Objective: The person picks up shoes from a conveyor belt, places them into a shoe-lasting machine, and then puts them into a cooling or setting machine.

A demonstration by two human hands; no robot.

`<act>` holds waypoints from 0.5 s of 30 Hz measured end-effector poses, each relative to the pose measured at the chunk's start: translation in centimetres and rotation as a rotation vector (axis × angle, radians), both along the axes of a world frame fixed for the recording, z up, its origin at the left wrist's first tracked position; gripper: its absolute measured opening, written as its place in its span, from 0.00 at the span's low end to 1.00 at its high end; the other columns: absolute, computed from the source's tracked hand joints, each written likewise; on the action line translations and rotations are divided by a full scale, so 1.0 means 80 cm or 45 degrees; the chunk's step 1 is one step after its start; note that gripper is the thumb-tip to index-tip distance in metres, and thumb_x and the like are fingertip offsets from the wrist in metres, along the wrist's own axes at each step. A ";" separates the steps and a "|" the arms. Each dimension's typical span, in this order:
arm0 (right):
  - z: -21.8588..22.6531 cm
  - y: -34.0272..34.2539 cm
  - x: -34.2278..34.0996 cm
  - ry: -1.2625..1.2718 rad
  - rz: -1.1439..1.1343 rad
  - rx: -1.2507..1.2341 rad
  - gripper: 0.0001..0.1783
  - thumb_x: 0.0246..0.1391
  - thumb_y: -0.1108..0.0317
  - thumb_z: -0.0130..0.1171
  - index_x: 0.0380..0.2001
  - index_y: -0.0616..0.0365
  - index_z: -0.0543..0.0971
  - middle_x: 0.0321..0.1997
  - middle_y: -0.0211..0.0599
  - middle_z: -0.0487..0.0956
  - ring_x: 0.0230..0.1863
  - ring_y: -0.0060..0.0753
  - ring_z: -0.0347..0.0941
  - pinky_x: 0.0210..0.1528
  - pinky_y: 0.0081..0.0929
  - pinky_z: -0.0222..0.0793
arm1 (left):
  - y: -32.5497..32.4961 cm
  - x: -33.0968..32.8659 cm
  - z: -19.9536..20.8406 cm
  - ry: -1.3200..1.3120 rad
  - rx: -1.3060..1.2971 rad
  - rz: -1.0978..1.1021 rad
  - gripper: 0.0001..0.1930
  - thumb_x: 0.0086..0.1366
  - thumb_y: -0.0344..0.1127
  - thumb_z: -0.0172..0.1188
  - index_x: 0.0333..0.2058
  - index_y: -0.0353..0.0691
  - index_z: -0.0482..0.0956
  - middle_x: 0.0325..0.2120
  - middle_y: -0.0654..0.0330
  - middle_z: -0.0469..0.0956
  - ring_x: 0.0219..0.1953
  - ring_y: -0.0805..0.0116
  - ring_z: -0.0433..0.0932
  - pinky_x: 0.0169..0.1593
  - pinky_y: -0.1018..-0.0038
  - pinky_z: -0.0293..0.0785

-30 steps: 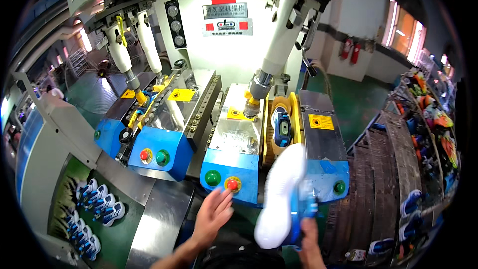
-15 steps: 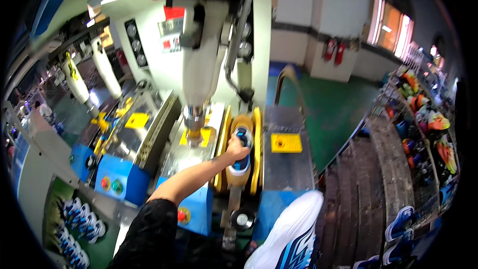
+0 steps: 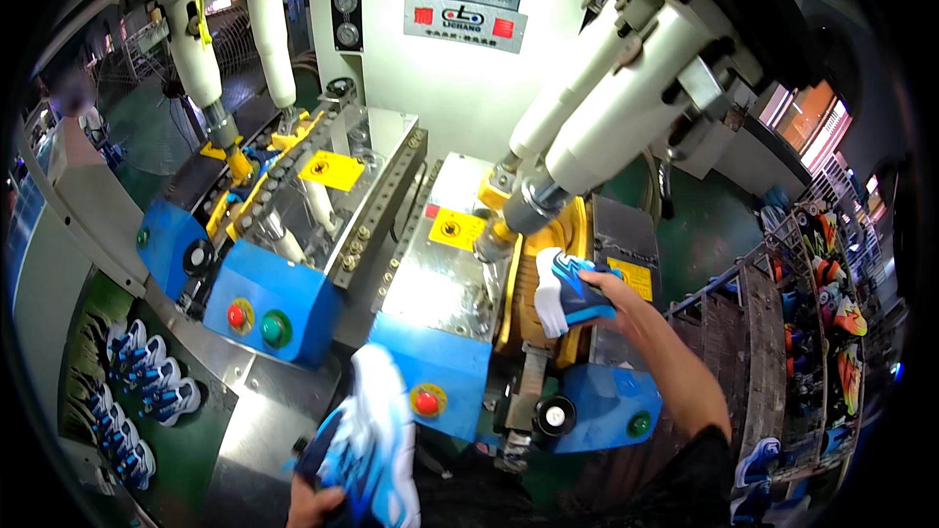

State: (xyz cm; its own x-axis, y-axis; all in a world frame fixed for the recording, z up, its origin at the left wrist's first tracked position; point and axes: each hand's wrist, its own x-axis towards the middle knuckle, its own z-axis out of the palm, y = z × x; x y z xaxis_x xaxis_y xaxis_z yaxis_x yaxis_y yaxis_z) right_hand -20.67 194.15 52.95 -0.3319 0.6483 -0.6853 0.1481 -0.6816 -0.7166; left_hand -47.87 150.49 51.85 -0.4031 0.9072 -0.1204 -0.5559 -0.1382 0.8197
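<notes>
My left hand (image 3: pixel 315 505), low in the picture, is closed round a white, blue and navy sports shoe (image 3: pixel 377 435) held toe up. My right hand (image 3: pixel 614 289) grips a second shoe of the same colours (image 3: pixel 562 295), its white sole turned left. That shoe hangs just over the yellow padded cradle (image 3: pixel 523 303) of a pressing machine. Left of it, a white press arm (image 3: pixel 616 108) reaches down on a metal shaft with a yellow tip (image 3: pixel 501 233). My fingers on the right shoe are partly hidden.
Blue control boxes carry a red button (image 3: pixel 426 401) and a green button (image 3: pixel 639 422). To the left, a second station (image 3: pixel 284 205) has its own press arms. Several finished-looking shoes (image 3: pixel 152 372) stand on a rack at lower left. A shoe rack (image 3: pixel 827 332) is at the right.
My left hand has left the cradle and now holds a shoe at lower left. My right hand has come up over the cradle with a shoe. The view has swung left.
</notes>
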 end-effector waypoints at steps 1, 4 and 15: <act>-0.041 0.047 -0.009 -0.035 -0.049 0.255 0.30 0.57 0.59 0.60 0.58 0.64 0.68 0.52 0.46 0.78 0.50 0.44 0.77 0.49 0.43 0.76 | -0.012 0.003 -0.008 -0.070 -0.168 0.141 0.41 0.51 0.34 0.69 0.63 0.31 0.61 0.57 0.49 0.69 0.59 0.56 0.70 0.64 0.61 0.64; -0.100 0.066 -0.088 -1.041 0.045 0.984 0.37 0.44 0.57 0.66 0.52 0.75 0.69 0.54 0.64 0.74 0.55 0.59 0.73 0.57 0.40 0.68 | -0.052 0.029 -0.007 -0.205 -0.842 0.606 0.34 0.58 0.32 0.61 0.62 0.30 0.63 0.54 0.49 0.72 0.56 0.57 0.72 0.61 0.62 0.66; -0.177 -0.003 -0.103 -1.046 -0.002 1.454 0.41 0.53 0.66 0.58 0.63 0.76 0.52 0.64 0.68 0.58 0.62 0.67 0.60 0.63 0.49 0.61 | -0.089 0.013 -0.093 -0.193 -1.148 0.694 0.30 0.66 0.43 0.57 0.61 0.28 0.66 0.50 0.52 0.75 0.52 0.63 0.73 0.58 0.69 0.68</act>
State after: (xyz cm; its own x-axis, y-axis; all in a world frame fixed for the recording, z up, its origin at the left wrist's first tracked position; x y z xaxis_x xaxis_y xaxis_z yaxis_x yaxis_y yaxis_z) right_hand -28.91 193.92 38.81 -0.0981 0.9713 0.2168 0.7889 0.2087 -0.5780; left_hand -46.84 143.39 44.45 -0.6524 0.1592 -0.7409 -0.7070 0.2241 0.6707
